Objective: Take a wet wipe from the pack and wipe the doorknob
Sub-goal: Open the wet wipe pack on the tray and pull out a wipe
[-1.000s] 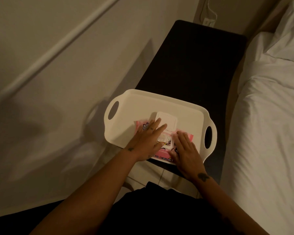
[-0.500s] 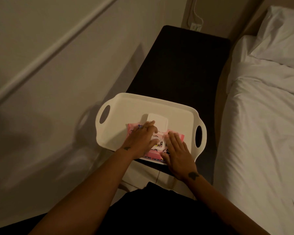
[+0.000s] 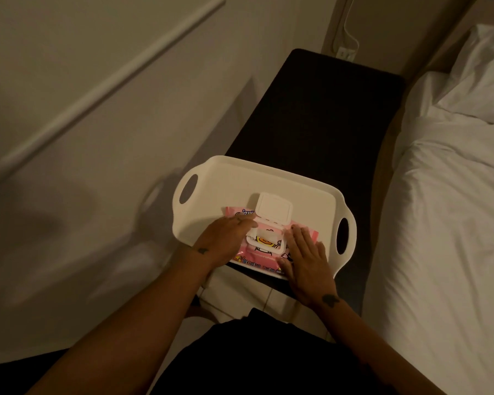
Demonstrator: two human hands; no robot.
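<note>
A pink wet wipe pack [image 3: 264, 256] lies at the near edge of a white tray [image 3: 234, 183]. Its white flip lid [image 3: 274, 208] stands open, tipped toward the far side, and the opening below shows a printed seal. My left hand [image 3: 226, 236] rests on the pack's left part, fingertips at the lid hinge. My right hand [image 3: 305, 258] lies flat on the pack's right part, fingers together. Neither hand holds a wipe. No doorknob is in view.
The tray sits on the near end of a dark narrow table [image 3: 325, 109] that runs along a beige wall [image 3: 97, 109]. A bed with white sheets [image 3: 454, 223] and a pillow [image 3: 485, 72] lies close on the right. A wall socket with a cable [image 3: 345, 52] is behind the table.
My left hand has slid back toward the pack's left side, uncovering the opening under the open lid. My right hand stays flat on the pack. The camera has shifted slightly.
</note>
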